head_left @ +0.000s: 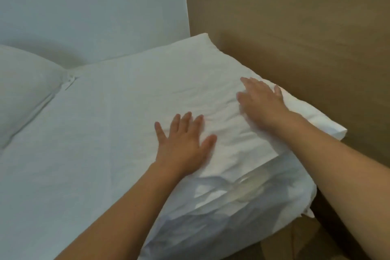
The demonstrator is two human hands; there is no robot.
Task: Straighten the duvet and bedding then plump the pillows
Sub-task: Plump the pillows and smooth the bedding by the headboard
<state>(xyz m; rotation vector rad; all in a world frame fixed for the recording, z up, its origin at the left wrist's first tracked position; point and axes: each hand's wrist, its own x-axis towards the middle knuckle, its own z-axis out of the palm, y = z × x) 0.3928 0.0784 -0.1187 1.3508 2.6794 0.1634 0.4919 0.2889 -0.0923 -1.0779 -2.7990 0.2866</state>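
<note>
White cotton pillow (168, 91) is laid flat at the bed's head end, used as landmark. Its far edge is butted against the white headboard (92, 10); its right edge is set just beside the brown wall panel (295, 27), with only a narrow gap there. The pillow's near-right corner is seen hanging past the mattress edge toward the panel.

Left hand (181, 143) is laid flat on the pillow's near edge, fingers straight and spread, palm down, nothing gripped. Right hand (261, 101) is pressed flat on the pillow's right part, close to its right edge; fingers are straight and held loosely together, slightly blurred, nothing pinched.

Crumpled white bedding (221, 207) is bunched below the pillow's near edge, draped over the bed corner down to the brown floor (285, 245). A second pillow (25, 91) is set to the left of the first, touching it along a seam with a zip. Smooth white duvet (63, 164) is spread below the pillow's left part; open surface is left there.
</note>
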